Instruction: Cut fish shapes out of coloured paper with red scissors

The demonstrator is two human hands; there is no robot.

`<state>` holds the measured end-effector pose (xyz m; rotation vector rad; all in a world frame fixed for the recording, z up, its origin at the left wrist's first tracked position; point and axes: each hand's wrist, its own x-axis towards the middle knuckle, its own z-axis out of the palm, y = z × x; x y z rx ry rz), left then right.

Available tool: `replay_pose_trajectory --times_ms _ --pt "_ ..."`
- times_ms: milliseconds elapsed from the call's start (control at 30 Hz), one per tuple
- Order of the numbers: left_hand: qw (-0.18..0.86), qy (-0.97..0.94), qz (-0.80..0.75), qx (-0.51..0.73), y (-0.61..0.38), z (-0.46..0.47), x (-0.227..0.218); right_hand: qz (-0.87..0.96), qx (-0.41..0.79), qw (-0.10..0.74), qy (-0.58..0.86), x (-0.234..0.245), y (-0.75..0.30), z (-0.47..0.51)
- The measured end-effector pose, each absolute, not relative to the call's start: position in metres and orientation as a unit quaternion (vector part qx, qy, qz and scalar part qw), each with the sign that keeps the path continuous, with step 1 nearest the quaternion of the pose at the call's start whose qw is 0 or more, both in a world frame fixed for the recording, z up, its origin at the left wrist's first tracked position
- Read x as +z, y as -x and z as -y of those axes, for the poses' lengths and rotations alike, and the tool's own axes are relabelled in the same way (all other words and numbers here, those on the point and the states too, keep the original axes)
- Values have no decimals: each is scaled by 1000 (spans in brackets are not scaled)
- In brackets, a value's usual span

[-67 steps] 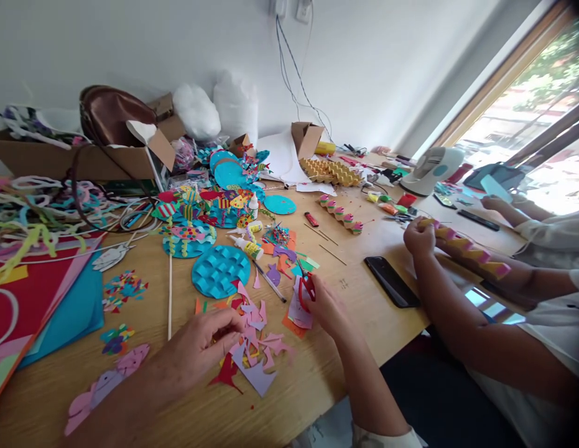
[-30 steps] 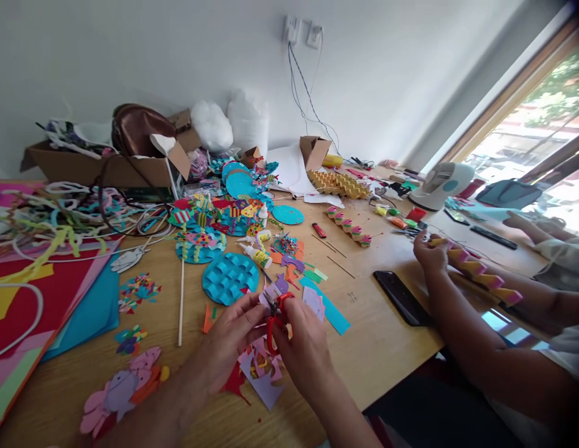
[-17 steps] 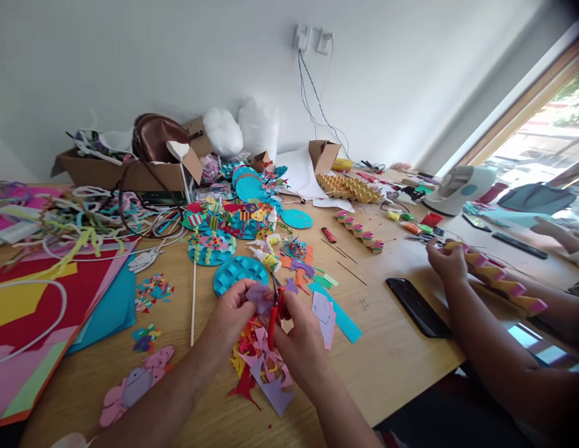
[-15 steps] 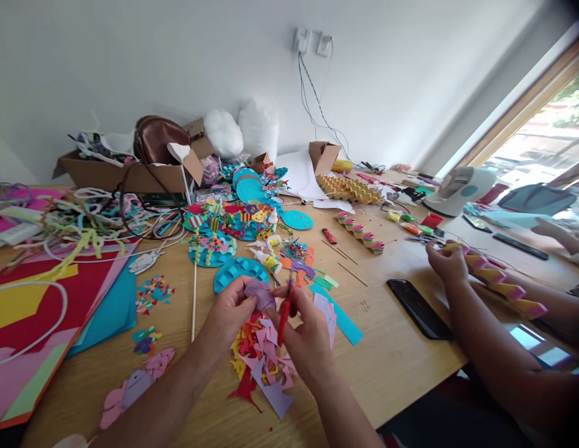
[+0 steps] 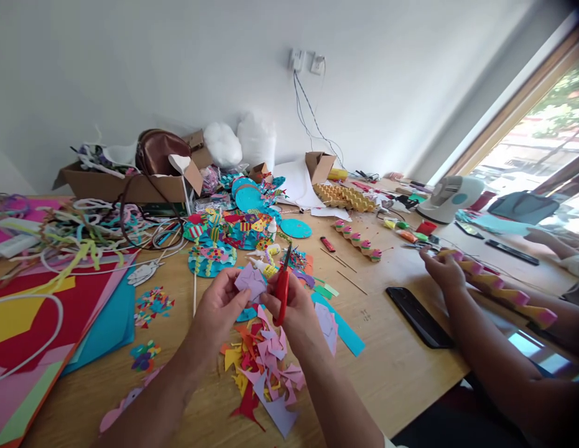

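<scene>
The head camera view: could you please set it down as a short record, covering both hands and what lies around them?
Left hand: pinches a piece of purple paper
Right hand: holds red-handled scissors, blades pointing away from the person
Below the hands: a pile of paper scraps, mostly pink, purple, red and yellow
To the right: a black phone lying on the table
Farther right: a co-worker's hand at a pink-and-yellow zigzag strip
Back left: a brown bag in a cardboard box
</scene>
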<state>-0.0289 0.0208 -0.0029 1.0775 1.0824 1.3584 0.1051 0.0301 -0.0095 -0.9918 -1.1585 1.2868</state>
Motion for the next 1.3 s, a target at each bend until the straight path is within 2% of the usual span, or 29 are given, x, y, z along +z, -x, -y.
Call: replay_pose_trajectory --times_ms 233,433,800,1033,1300 --pt "556 -463 -458 517 40 -20 2 466 577 548 388 7 -95 -26" --pt "514 -442 -481 556 41 -15 8 464 575 556 380 9 -88 -14" --pt "523 -453 -456 560 37 -7 8 436 587 580 360 12 -87 -6" --pt "538 -406 -429 601 33 -4 17 490 585 534 363 2 -84 -2" --pt "583 -394 -418 575 41 -2 34 583 593 396 389 -8 -110 19"
